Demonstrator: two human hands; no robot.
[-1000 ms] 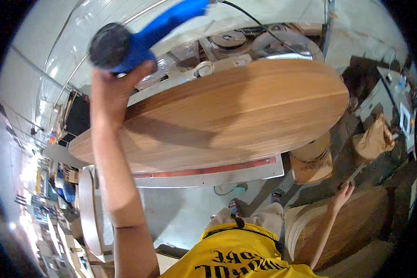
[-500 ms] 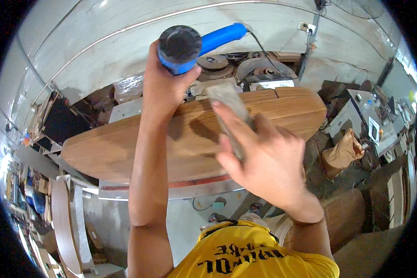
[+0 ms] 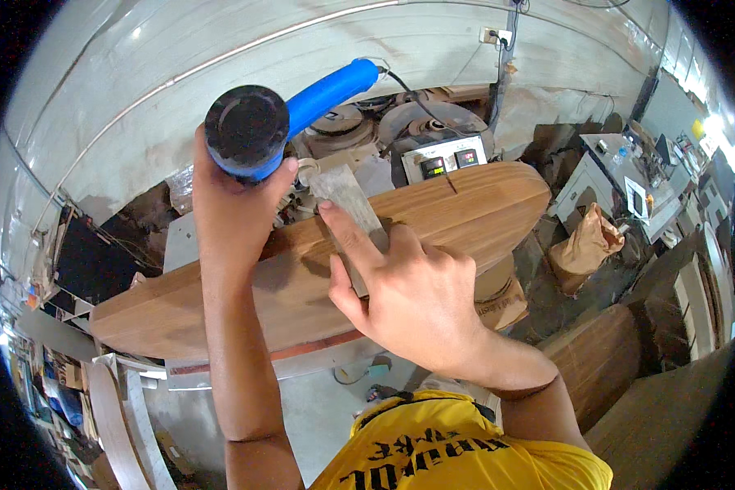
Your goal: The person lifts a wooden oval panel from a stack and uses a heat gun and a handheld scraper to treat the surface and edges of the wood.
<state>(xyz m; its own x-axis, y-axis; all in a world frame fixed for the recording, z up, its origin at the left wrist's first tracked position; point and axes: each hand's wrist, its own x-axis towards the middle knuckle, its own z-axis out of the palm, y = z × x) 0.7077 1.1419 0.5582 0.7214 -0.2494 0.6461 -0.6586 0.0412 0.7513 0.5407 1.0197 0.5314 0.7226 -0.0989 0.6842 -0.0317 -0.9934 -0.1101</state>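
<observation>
My left hand [image 3: 241,196] is wrapped round the body of a blue corded tool that looks like a heat gun [image 3: 331,94]; its round black end faces up and its handle points to the upper right. Its lower end is hidden behind the hand. My right hand [image 3: 416,302] grips a flat greyish wooden block [image 3: 347,196], index finger stretched along it. The block lies over the far edge of a long wooden board [image 3: 465,216] with rounded ends; whether it touches the board I cannot tell. Below the board is a pale bench [image 3: 302,367] with a reddish strip along it.
Behind the board stands a control box [image 3: 416,167] with two small displays, near stacked round discs [image 3: 335,122]. A black cord [image 3: 420,106] runs from the tool's handle. To the right are a brown paper sack [image 3: 580,249] and a cluttered desk [image 3: 588,175]. Curved panels [image 3: 110,408] lean at left.
The view has shifted, and both hands now appear further left and lower. The tool and the wooden block remain in my grip, and the control box's displays now show.
</observation>
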